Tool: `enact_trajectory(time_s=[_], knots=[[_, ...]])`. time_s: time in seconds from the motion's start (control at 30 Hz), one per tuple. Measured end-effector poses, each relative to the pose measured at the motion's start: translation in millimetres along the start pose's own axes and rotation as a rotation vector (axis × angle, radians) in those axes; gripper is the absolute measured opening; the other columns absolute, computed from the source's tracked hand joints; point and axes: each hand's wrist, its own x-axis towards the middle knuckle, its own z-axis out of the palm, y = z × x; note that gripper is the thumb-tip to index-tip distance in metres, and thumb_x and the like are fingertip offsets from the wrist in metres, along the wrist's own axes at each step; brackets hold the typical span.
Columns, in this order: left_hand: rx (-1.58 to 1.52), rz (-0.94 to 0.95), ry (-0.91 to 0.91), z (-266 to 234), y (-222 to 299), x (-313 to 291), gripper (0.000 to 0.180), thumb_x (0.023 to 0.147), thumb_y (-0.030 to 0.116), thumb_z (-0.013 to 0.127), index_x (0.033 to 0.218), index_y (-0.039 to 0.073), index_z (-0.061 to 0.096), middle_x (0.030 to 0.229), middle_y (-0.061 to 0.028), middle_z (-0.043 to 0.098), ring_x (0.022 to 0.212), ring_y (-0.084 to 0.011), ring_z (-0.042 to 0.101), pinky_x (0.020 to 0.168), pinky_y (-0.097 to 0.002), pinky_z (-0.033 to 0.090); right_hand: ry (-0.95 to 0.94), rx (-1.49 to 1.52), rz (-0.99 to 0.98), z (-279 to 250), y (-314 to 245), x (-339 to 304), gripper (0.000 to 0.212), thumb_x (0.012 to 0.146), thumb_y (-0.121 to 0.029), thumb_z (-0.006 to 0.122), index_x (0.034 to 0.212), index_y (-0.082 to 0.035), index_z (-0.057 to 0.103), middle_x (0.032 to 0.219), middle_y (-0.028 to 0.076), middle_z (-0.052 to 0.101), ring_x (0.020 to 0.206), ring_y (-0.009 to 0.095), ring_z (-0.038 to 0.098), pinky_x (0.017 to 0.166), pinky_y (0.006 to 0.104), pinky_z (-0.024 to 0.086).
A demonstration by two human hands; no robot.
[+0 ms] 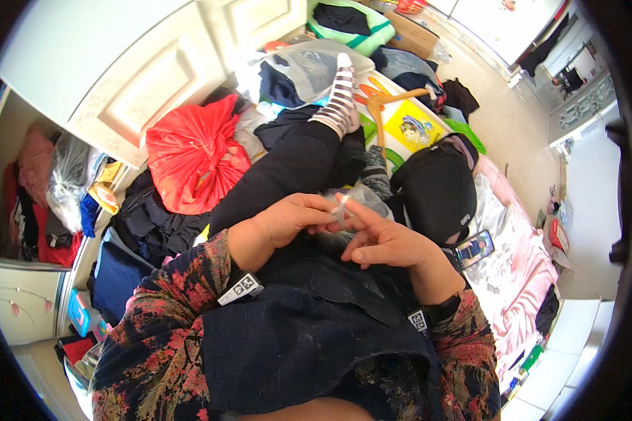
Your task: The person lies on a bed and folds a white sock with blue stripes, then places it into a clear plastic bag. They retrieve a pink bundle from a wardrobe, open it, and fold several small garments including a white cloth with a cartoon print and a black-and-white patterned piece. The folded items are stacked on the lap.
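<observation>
My left hand and my right hand meet above my lap, both pinching a small clear plastic piece, perhaps a thin bag or wrapper. More crumpled clear plastic lies just behind the fingers. My outstretched leg in dark trousers ends in a striped grey and white sock. Both forearms wear dark floral sleeves with small tags at the wrists.
A red plastic bag sits left of my leg among dark clothes. A black cap and a phone lie to the right on a pink bedcover. An orange hanger and piled clothing lie beyond my foot.
</observation>
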Motion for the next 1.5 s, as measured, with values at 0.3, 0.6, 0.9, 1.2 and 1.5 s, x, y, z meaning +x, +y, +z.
enact_trajectory(time_s=[0.3, 0.6, 0.9, 1.2, 1.5], knots=[[0.025, -0.079, -0.156, -0.1, 7.3, -6.2, 0.025, 0.093, 0.022, 0.062, 0.106, 0.004, 0.072, 0.082, -0.0016, 0.068, 0.072, -0.0071, 0.059, 0.062, -0.0194, 0.039, 0.15, -0.309, -0.121, 12.0, -4.6, 16.6, 0.074, 0.083, -0.022, 0.079, 0.146, -0.013, 0.04, 0.12, 0.012, 0.065, 0.098, 0.022, 0.066, 0.086, 0.0351, 0.054], [0.087, -0.137, 0.158, 1.6, 7.9, 0.0, 0.028, 0.091, 0.026, 0.063, 0.099, 0.001, 0.072, 0.09, -0.0121, 0.075, 0.063, -0.0115, 0.061, 0.051, -0.0216, 0.043, 0.27, -0.603, -0.078, 7.0, -7.1, -11.5, 0.055, 0.085, -0.02, 0.077, 0.134, -0.005, 0.056, 0.112, 0.013, 0.068, 0.097, 0.019, 0.066, 0.081, 0.0314, 0.054], [-0.264, -0.034, -0.013, -6.8, 7.1, -4.5, 0.023, 0.095, 0.024, 0.063, 0.1, 0.003, 0.071, 0.082, -0.0039, 0.069, 0.063, -0.0077, 0.058, 0.053, -0.0199, 0.041, 0.242, -0.429, 0.086, 5.3, 27.7, -23.4, 0.043, 0.087, -0.02, 0.076, 0.123, -0.003, 0.06, 0.104, 0.01, 0.07, 0.091, 0.018, 0.066, 0.083, 0.0321, 0.053], [0.17, -0.169, 0.011, 4.8, 2.5, 6.3, 0.016, 0.095, 0.023, 0.065, 0.096, 0.007, 0.068, 0.08, 0.0018, 0.065, 0.066, -0.0043, 0.055, 0.057, -0.0189, 0.04, 0.561, 0.168, 0.335, -39.9, 48.8, -41.2, 0.02, 0.09, -0.027, 0.07, 0.085, -0.008, 0.065, 0.075, 0.001, 0.063, 0.066, 0.012, 0.064, 0.052, 0.0255, 0.049], [0.113, -0.046, 0.007, 0.2, -10.8, 12.2, 0.042, 0.093, 0.022, 0.068, 0.13, 0.006, 0.057, 0.119, -0.0067, 0.063, 0.092, -0.0139, 0.062, 0.072, -0.0251, 0.051, 0.914, -0.616, -0.123, -43.1, 56.5, -15.9, 0.067, 0.075, -0.025, 0.083, 0.133, -0.008, 0.056, 0.115, 0.012, 0.063, 0.102, 0.023, 0.063, 0.089, 0.0351, 0.052]])
